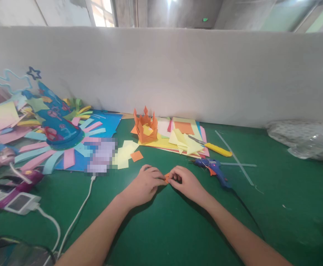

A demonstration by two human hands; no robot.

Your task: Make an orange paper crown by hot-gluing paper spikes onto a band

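A small piece of orange paper [167,178] lies between my hands at the middle of the green table, mostly covered by fingers. My left hand [149,183] presses its fingertips on the paper's left side. From the right, my right hand [187,183] pinches the paper between thumb and fingers. Just beyond my left hand is a loose orange paper square [136,156], next to pale yellow paper pieces [124,154]. Farther back stands an orange folded-paper crown [146,127] with pointed tips.
A blue glue gun [213,168] with a black cord lies right of my hands, near yellow-handled scissors [218,149]. Paper sheets [183,127] are stacked behind. At left are a blue cone hat [58,118], a blurred phone [102,155] and white cables [81,207]. Plastic bottle [313,142] at right.
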